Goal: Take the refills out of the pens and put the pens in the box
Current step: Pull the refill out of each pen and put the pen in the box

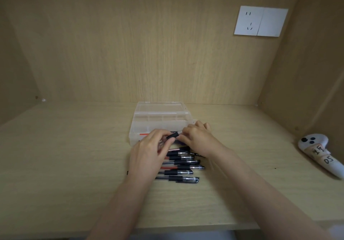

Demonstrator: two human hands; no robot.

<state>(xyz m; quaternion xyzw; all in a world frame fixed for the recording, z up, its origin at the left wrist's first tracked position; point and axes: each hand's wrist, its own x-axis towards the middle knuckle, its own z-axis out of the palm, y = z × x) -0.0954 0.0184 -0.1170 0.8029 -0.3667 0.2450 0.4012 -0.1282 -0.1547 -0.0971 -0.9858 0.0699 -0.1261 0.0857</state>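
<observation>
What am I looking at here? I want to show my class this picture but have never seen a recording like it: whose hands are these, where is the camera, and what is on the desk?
There is no machine: a person works with bare hands, filmed by a camera worn on the head, looking forward and down. The left hand and right hand together hold one black-gripped pen over a clear plastic box, open on the wooden desk. A row of gel pens lies in front of the box. A white handheld controller rests at the far right, and a wall socket sits on the back panel.
</observation>
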